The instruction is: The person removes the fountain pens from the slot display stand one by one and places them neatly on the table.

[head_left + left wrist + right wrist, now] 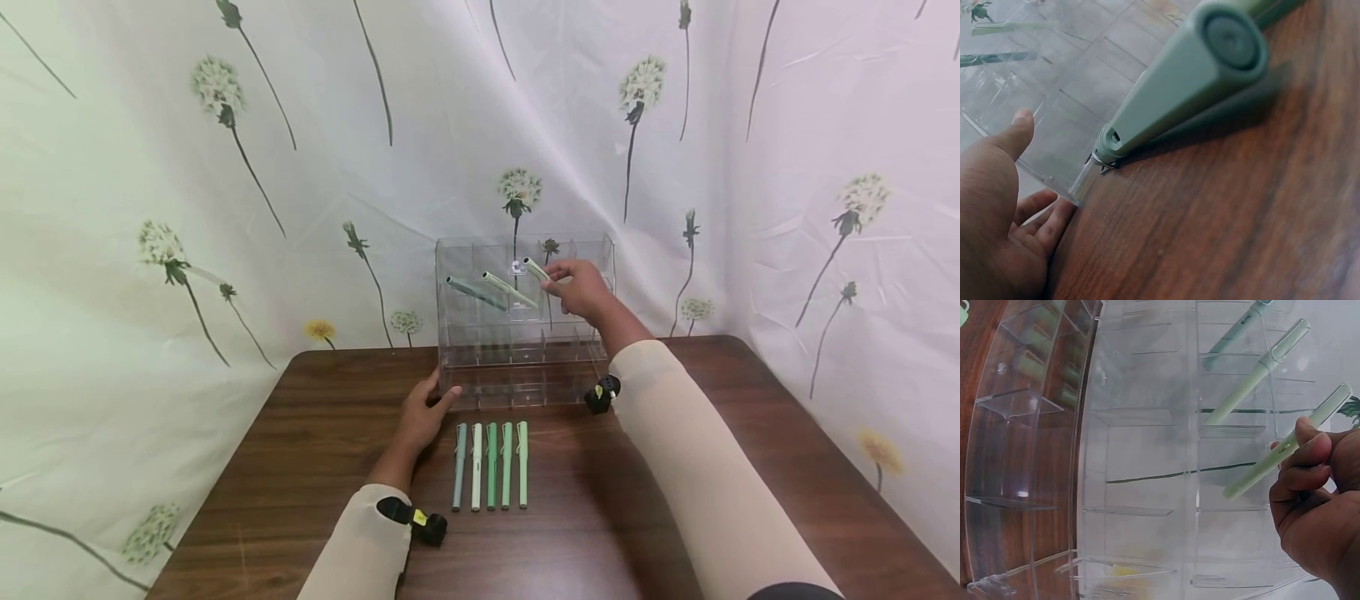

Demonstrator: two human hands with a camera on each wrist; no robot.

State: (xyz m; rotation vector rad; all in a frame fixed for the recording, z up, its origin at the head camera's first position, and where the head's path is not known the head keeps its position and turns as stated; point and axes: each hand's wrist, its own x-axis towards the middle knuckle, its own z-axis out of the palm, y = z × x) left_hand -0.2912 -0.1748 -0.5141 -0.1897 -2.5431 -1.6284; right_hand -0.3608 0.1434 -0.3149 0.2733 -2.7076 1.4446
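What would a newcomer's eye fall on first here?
Probably the right hand, pinching a pale pen at the upper part of the clear rack, near two slanted pens. Next, five pens lined up on the table before it. The left hand holds its lower left corner.

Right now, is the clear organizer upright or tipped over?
Upright: the clear organizer stands on the table, its tiers one above another, with the left hand at its lower left corner.

Green pen (1282, 450) in right hand (1321, 500)
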